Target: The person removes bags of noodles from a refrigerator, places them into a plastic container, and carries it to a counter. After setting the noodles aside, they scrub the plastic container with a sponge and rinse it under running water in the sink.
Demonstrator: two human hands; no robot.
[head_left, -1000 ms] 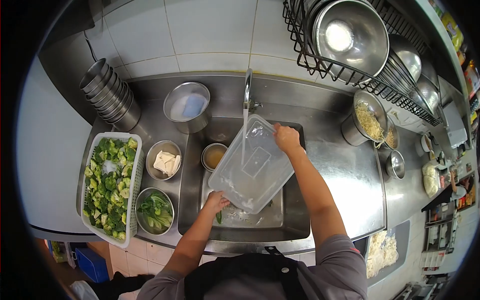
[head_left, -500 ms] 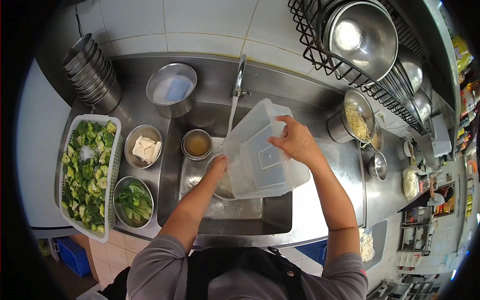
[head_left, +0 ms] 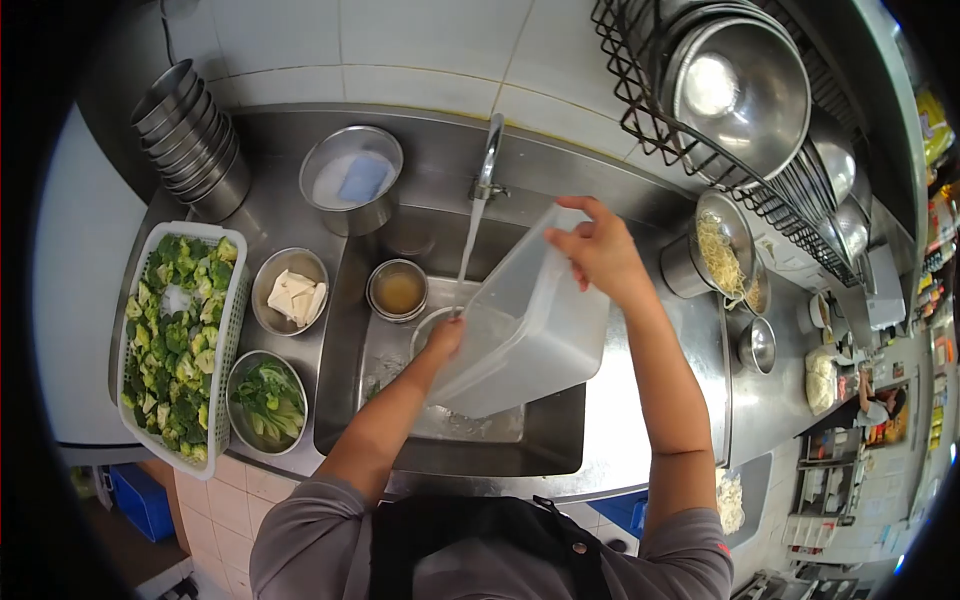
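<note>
A translucent plastic container (head_left: 545, 335) is tilted on its side over the steel sink (head_left: 345, 420). My left hand (head_left: 445, 338) grips its lower left rim, fingers partly hidden. At the upper right edge, my right hand (head_left: 598, 248) holds it between thumb and fingers. Water runs from the faucet (head_left: 490, 160) down beside the container's opening. Behind my left hand, a round metal bowl (head_left: 425, 325) is partly visible in the sink. Small bowls with brownish liquid (head_left: 398, 290) stand at the sink's left side.
Left of the sink are a basket of broccoli (head_left: 180, 350), a bowl of white slabs (head_left: 297, 295), a bowl of leafy greens (head_left: 267, 400) and a metal pot (head_left: 352, 180). A wire rack (head_left: 700, 160) overhangs the upper right. A person (head_left: 875, 410) is far right.
The container has turned from nearly flat under the faucet to steeply tilted on its side. My right hand has shifted its hold along the rim. The view has shifted a little.
</note>
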